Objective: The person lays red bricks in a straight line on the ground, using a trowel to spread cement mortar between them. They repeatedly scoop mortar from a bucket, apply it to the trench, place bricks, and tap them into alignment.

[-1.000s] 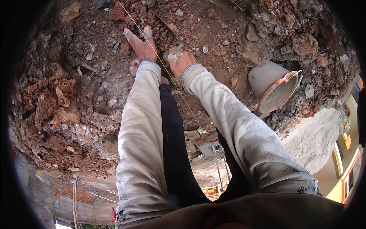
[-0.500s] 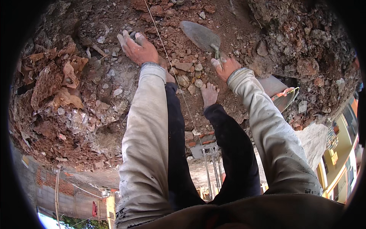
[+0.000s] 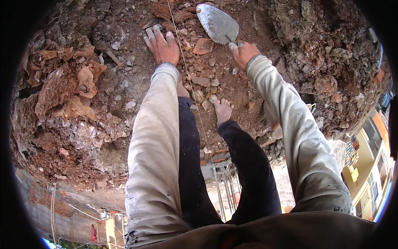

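Left hand [image 3: 164, 47]: at 11 o'clock, palm down, fingers partly spread toward 11 o'clock; it appears to rest on the soil [image 3: 137, 79]. Whether anything lies beneath the palm cannot be told. Right hand [image 3: 244, 56]: at 1 o'clock, closed around the handle of a trowel [image 3: 217, 24]. The trowel lies just past 12 o'clock, blade pointing toward 11 o'clock from the grip; ground contact cannot be confirmed.

Change over the last half second: the left hand has flattened and moved closer to the taut string [image 3: 185, 64], now just beside it at its 9 o'clock side. The blade has turned from a dark face to a bright one. Effect: a brick piece [image 3: 203, 46] shows uncovered, at 7 o'clock from the blade, between the hands.

Reference: a bare foot [image 3: 224, 108] stands at 7 o'clock from the right hand.

Markings: no brand, label or writing is legible on the trowel.
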{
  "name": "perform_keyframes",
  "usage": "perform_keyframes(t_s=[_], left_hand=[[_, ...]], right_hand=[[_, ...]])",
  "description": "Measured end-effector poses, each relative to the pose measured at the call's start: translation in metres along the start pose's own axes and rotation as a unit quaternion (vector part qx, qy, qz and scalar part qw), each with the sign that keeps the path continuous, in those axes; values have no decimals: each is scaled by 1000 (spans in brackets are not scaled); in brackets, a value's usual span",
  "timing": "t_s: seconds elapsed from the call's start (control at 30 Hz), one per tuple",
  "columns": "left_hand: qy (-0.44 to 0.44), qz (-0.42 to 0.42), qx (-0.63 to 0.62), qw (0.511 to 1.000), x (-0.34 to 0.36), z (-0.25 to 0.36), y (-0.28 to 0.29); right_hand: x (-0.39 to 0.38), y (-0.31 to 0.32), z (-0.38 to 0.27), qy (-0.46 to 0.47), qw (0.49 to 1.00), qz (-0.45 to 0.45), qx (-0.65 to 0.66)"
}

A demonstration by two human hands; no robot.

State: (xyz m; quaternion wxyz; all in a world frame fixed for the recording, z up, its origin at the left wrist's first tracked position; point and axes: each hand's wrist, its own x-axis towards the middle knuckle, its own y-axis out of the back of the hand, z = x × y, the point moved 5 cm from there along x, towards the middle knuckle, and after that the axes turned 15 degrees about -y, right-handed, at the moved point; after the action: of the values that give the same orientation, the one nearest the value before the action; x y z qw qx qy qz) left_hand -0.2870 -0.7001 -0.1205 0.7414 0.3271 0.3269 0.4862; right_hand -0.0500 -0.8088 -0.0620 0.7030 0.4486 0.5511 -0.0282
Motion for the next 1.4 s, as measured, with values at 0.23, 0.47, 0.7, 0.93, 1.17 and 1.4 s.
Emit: perform_keyframes(t_s=[0.23, 0.47, 0.7, 0.93, 1.17, 1.4], left_hand=[[-166, 24, -99, 981, 13, 14, 12], [-112, 15, -193, 975, 27, 10, 2], [17, 69, -204, 976, -89, 17, 40], [47, -35, -116, 992, -163, 9, 31], [184, -25, 28, 982, -237, -31, -9], [49, 80, 120, 988, -254, -25, -23]], right_hand=[[-24, -21, 17, -52, 998, -19, -13], [-18, 6, -31, 43, 998, -49, -20], [-106, -98, 180, -163, 953, 226, 123], [-107, -228, 183, -305, 935, 47, 176], [-120, -210, 211, -377, 889, 121, 228], [-172, -281, 116, -140, 977, -43, 154]])
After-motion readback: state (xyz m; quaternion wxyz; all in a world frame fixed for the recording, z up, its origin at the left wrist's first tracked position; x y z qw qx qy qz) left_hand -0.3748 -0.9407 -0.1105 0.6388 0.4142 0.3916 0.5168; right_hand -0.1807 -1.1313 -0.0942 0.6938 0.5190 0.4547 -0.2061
